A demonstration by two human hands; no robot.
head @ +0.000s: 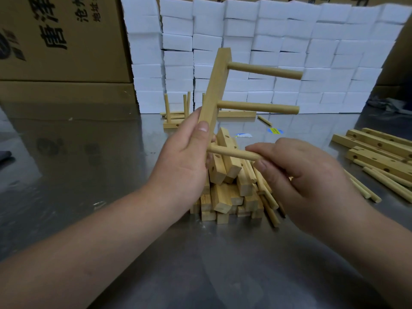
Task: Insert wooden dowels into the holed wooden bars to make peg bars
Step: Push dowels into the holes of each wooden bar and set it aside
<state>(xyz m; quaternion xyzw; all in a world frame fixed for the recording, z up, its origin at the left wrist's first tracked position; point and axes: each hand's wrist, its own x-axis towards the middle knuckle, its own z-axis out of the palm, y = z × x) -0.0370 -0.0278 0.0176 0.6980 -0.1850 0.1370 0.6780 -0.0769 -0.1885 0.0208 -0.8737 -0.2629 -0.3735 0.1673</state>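
My left hand (185, 157) grips the lower end of a holed wooden bar (215, 90) held nearly upright above the table. Two dowels (263, 70) stick out of the bar to the right, one near its top and one at its middle. A third dowel (231, 153) sits with its left end at the bar's lowest hole. My right hand (298, 177) pinches that dowel's right end between thumb and fingers. Below both hands lies a pile of loose bars and dowels (231, 188).
Several holed bars and dowels (379, 152) lie at the right on the metal table (211, 264). Finished peg bars (178, 117) stand behind, before a wall of white blocks (267, 41). Cardboard boxes (62, 41) rise at the left.
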